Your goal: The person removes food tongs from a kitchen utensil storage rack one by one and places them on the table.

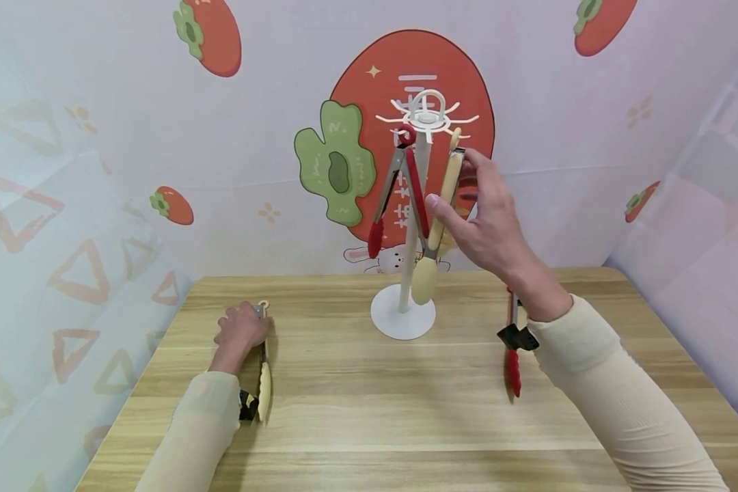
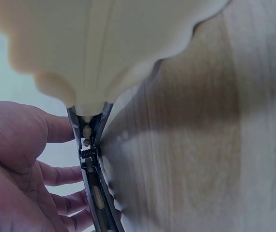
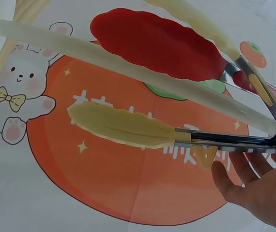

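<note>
My right hand holds a pair of beige-tipped tongs, thumb on one arm and fingers along the other. Their ring is up at the hooks of a white rack, and the scalloped heads point down. In the right wrist view the two arms of these tongs stand apart. Red tongs hang spread beside them. On the table at left, my left hand grips the handle end of another beige pair of tongs. The left wrist view shows fingers behind their metal arms.
Another pair of red tongs lies at the right of the wooden table, partly hidden by the right wrist's camera. The rack's round white base stands near the back edge. Behind is a printed cloth.
</note>
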The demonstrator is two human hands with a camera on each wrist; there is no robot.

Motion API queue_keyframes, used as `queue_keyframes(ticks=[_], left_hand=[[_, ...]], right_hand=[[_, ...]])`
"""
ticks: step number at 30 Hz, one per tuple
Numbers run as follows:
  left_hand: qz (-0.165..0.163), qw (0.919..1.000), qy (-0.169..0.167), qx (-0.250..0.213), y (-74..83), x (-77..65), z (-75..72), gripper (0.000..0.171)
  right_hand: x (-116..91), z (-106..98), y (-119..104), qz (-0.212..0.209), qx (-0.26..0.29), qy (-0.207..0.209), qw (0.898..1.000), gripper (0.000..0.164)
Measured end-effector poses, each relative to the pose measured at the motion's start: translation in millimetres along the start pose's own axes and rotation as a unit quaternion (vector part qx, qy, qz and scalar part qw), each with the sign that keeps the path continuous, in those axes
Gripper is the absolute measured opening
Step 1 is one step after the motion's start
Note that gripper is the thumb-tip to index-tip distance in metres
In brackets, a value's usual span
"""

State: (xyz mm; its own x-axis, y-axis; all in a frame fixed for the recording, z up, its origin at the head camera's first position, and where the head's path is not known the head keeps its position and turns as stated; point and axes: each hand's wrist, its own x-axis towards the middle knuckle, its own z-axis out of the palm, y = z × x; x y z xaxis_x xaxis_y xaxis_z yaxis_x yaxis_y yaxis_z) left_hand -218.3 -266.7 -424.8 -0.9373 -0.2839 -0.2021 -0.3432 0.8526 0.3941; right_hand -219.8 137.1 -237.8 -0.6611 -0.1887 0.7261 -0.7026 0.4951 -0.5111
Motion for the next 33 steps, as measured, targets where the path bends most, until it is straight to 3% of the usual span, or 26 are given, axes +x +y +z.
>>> queue_keyframes(ticks=[13,22,33], left_hand=[[0.002,0.9999,-0.002,0.012,3.5,0.8,-2.9,0.041],[0.020,0.9993,0.007,0.030,13.6,1.7,-9.7,0.059],[0.033,0.9989,0.001,0.034,14.5,-2.8,-15.6,0.066]], right_hand=[[2.2,-0.8,0.1,-0.024,0.000,0.011,1.000,0.059],[2.1,-5.6,-3.5,-0.025,-0.010,0.021,0.999,0.059],[-5.1,-15.0,-8.5,-0.014,-0.020,0.023,0.999,0.057]])
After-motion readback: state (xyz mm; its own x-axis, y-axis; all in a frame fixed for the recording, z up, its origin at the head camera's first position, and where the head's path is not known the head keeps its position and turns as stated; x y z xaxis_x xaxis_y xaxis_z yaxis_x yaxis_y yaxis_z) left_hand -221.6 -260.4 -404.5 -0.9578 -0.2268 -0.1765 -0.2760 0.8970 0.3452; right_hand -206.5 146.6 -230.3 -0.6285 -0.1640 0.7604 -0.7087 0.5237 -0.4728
